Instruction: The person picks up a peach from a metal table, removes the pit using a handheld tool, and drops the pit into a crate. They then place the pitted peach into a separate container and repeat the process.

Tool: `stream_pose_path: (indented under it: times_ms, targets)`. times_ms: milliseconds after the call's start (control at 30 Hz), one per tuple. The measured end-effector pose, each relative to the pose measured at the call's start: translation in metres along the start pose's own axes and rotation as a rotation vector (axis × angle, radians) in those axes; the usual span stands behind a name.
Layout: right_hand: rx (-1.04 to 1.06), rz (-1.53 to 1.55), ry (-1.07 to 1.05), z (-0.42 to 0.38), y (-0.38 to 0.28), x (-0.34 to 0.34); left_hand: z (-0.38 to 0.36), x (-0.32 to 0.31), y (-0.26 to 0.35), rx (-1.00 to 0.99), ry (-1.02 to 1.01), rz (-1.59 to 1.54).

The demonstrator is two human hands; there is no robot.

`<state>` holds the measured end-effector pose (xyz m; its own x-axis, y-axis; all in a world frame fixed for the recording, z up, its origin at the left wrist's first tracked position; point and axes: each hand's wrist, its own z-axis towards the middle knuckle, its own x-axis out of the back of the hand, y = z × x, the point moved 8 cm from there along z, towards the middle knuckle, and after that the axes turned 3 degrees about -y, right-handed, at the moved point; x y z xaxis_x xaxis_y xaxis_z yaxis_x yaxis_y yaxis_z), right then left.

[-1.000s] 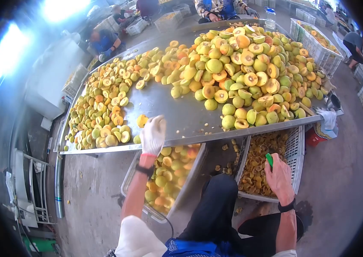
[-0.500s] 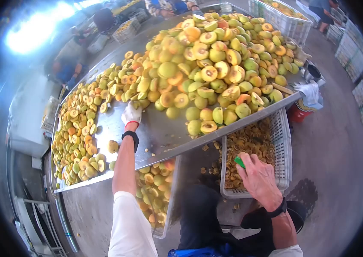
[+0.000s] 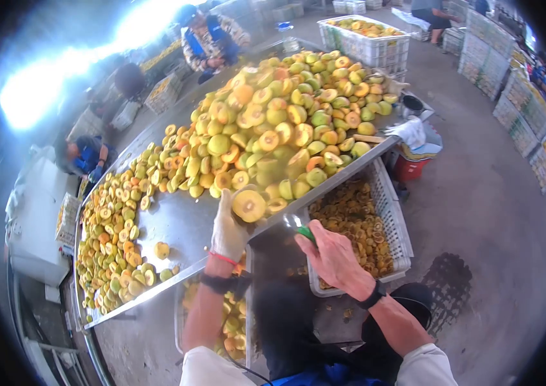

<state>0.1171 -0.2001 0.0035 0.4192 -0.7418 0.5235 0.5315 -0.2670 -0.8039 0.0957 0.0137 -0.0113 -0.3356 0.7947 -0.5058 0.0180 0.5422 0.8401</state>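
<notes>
Head view: left hand (image 3: 228,230) clasps a fruit half (image 3: 249,206), cut face yellow-orange, darker-centred; right hand (image 3: 337,257) grips a green-handled tool (image 3: 306,234).

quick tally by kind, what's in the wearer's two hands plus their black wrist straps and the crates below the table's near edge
Cut fruit in left hand: 1
Green tool in right hand: 1
Black straps: 2
Crates: 2
Total: 6
</notes>
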Motion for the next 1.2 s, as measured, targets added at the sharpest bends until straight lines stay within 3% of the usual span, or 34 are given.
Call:
stream_pose_path:
  times_ms: [133,300,533,633,733,933,1033,1133,1167,1200]
  targets:
    - [-0.012,0.058,0.109,0.0,0.001,0.017,-0.015,-0.077,-0.012,-0.119,-0.096,0.16]
    - [-0.049,0.056,0.207,0.001,0.01,0.043,-0.014,-0.125,-0.023,-0.222,-0.16,0.162]
    - [-0.086,-0.009,0.169,0.002,0.034,0.025,-0.001,-0.123,-0.04,-0.435,-0.032,0.312]
    - [-0.098,0.019,0.113,0.002,0.034,0.013,-0.007,-0.108,-0.041,-0.495,0.235,0.3]
    - [-0.117,0.067,0.045,0.007,0.029,0.009,-0.007,-0.106,-0.036,-0.489,0.289,0.362]
    - [-0.093,0.174,-0.06,-0.003,0.031,0.009,-0.01,-0.113,-0.031,-0.546,0.08,0.621]
    - [-0.046,0.071,-0.151,-0.008,0.026,0.015,-0.014,-0.117,-0.039,-0.469,0.016,0.605]
    - [-0.198,0.35,-0.274,-0.019,0.037,0.011,-0.016,-0.134,-0.042,-0.385,-0.08,0.646]
    - [-0.382,0.657,-0.368,-0.028,0.042,0.004,-0.015,-0.14,-0.047,-0.384,-0.091,0.647]
    - [-0.561,0.967,-0.464,-0.038,0.041,-0.005,-0.01,-0.14,-0.056,-0.364,-0.104,0.431]
